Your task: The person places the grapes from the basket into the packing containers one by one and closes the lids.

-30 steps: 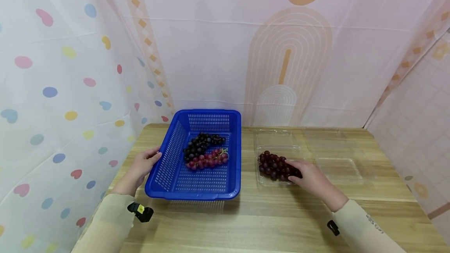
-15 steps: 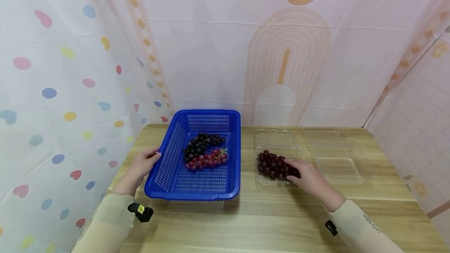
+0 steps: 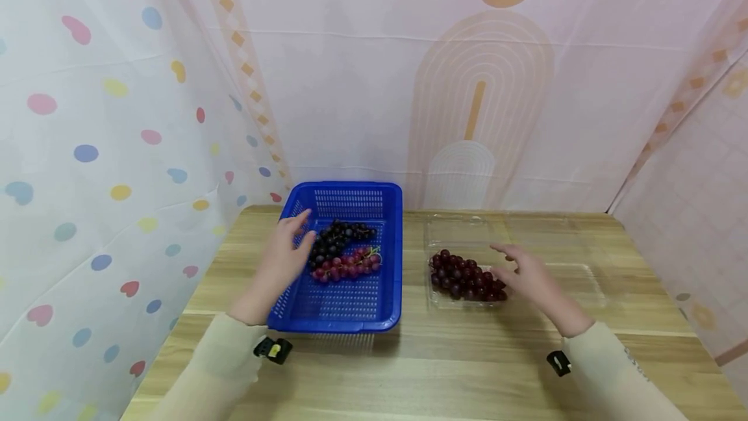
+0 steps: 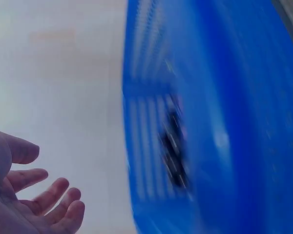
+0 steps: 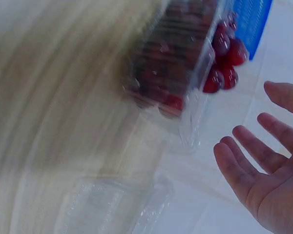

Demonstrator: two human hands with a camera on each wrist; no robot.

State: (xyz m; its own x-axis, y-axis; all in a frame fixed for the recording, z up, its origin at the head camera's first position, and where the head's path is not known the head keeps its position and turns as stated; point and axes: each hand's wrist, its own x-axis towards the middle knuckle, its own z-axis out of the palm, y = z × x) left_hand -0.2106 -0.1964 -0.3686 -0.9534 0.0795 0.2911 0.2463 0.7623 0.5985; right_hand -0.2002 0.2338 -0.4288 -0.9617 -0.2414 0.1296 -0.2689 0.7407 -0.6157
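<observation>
In the head view my left hand (image 3: 279, 258) hovers over the left side of a blue plastic basket (image 3: 396, 258), fingers spread and holding nothing. Inside the basket lie a bunch of black grapes (image 3: 345, 234) and, nearer me, a bunch of pinkish-red grapes (image 3: 350, 266). To the right, a bunch of dark red grapes (image 3: 464, 277) rests in a clear hinged plastic box (image 3: 458, 232) with its lid folded back. Just right of that bunch is my right hand (image 3: 534, 284), apart from the grapes, its fingers extended. The right wrist view shows some red grapes (image 5: 229, 53) rising above the box rim.
A second clear plastic box (image 3: 575, 281) lies opened out to the right of the first, partly behind my right hand. Everything stands on a wooden table (image 3: 421, 369). Patterned curtains (image 3: 345, 96) hang behind and at both sides.
My left hand has left the basket's left rim and moved right, over the basket. My right hand has let go of the dark red grapes and drawn slightly right. The grapes stay in the box.
</observation>
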